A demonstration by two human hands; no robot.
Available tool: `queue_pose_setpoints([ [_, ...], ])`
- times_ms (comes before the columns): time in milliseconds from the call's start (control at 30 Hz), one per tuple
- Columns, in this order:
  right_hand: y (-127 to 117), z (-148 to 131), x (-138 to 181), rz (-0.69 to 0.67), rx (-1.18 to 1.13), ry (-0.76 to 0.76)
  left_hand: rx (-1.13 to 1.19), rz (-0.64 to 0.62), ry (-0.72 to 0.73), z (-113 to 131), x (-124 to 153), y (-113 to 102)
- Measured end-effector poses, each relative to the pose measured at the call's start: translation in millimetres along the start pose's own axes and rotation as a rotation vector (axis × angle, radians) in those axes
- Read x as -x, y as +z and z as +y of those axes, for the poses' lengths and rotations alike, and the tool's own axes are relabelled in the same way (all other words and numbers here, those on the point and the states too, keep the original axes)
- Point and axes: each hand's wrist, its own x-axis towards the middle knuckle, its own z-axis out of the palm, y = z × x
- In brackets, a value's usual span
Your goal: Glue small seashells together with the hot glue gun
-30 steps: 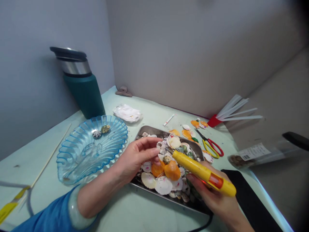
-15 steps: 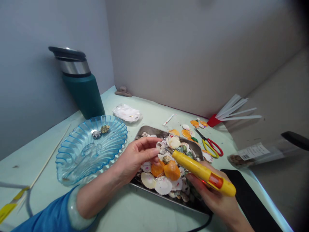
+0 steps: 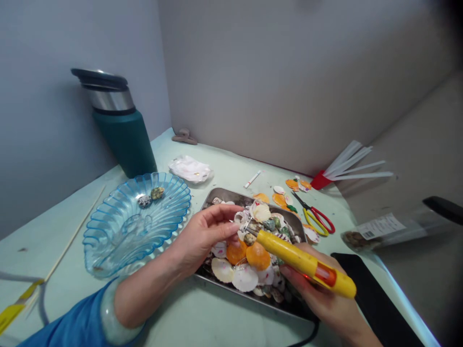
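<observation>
Two hands over the heap of shells (image 3: 245,278) in the metal tray (image 3: 231,193) on the bench (image 3: 173,308). With the left hand (image 3: 206,229), pinches a small whitish shell (image 3: 238,218), partly hidden, between thumb and fingertips drawn together on it. With the right hand (image 3: 321,301), grips a yellow glue gun (image 3: 285,248), fingers wrapped round the handle, just above the tray's right part. Points the metal nozzle leftward, right at the pinched shell; cannot tell whether touching. Just below the nozzle, orange scallop shells (image 3: 258,256) amid the heap. To the left of the tray, a blue scalloped dish (image 3: 170,212) with two small speckled shells (image 3: 157,193) in it. Beyond the tray's right side, scissors (image 3: 307,207) with red and yellow handles, blades slightly parted, near more orange and white shells (image 3: 279,199).
</observation>
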Motion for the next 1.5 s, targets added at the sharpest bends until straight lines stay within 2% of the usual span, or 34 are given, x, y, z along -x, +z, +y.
queue_pose_setpoints([
  [767,0.3,0.3,1.3,-0.011,-0.046,0.014,-0.023,-0.019,-0.009,0.4,0.3,-0.6],
  [1133,1.8,8.0,7.2,0.098,-0.01,0.002,0.026,-0.031,-0.014,1.9,-0.8,0.3],
  [1500,3.1,7.6,4.7,0.066,-0.021,0.011,0.011,-0.02,-0.029,1.1,0.9,0.5],
])
